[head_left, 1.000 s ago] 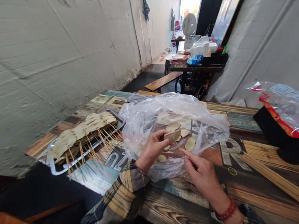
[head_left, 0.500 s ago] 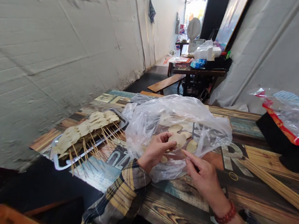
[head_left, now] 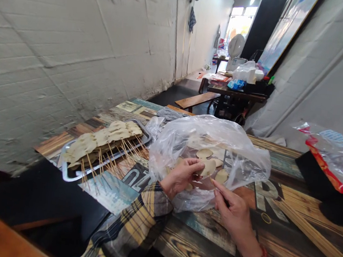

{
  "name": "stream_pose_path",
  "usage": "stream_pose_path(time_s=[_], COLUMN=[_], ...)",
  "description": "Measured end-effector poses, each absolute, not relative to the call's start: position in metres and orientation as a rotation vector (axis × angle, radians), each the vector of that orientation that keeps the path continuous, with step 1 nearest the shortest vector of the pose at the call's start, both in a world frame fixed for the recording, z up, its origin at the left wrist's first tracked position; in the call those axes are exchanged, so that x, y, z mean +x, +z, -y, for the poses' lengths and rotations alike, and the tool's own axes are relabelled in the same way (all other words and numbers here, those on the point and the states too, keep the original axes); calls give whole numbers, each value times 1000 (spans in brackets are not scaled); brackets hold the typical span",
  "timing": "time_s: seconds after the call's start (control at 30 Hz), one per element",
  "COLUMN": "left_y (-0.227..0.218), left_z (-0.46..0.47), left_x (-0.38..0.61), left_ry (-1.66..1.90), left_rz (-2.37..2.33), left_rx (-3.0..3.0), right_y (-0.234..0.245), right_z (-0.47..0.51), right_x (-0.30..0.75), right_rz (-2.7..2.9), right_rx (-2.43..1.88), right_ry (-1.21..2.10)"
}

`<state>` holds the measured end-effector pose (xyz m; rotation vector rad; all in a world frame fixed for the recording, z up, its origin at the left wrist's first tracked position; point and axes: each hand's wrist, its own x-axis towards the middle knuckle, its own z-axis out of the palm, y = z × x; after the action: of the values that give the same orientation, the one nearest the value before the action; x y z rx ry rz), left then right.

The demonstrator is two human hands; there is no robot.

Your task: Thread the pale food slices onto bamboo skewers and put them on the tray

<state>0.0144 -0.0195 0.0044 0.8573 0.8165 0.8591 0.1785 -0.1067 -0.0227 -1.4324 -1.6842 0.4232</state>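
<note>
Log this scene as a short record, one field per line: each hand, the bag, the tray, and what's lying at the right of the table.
Left hand: pinching a pale slice
Right hand: holding a thin stick, tip close to the slice; contact unclear
Plastic bag: see-through, crumpled, loose slices in or on it
Tray: at left, piled with skewered slices
Table, right side: stick bundle, yellow loop

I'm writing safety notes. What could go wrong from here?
The thin stick in the right hand points toward the left hand, so a slip might prick it. The pinched slice could tear. The left sleeve might snag skewers jutting past the tray.
</note>
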Motion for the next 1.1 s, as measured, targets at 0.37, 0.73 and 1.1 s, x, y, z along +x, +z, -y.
stream_pose_path(time_s=[0.37,0.73,1.1], left_y=[-2,1,-3], left_z=[17,20,20], left_x=[15,16,16], left_ry=[860,837,899], left_rz=[-759,-786,-837], left_rx=[746,826,1088], right_y=[-26,-28,-26], right_z=[108,108,108], right_x=[179,181,180], right_rz=[1684,1685,1628], right_rx=[-1419,-1406,-1451], right_ry=[437,447,517])
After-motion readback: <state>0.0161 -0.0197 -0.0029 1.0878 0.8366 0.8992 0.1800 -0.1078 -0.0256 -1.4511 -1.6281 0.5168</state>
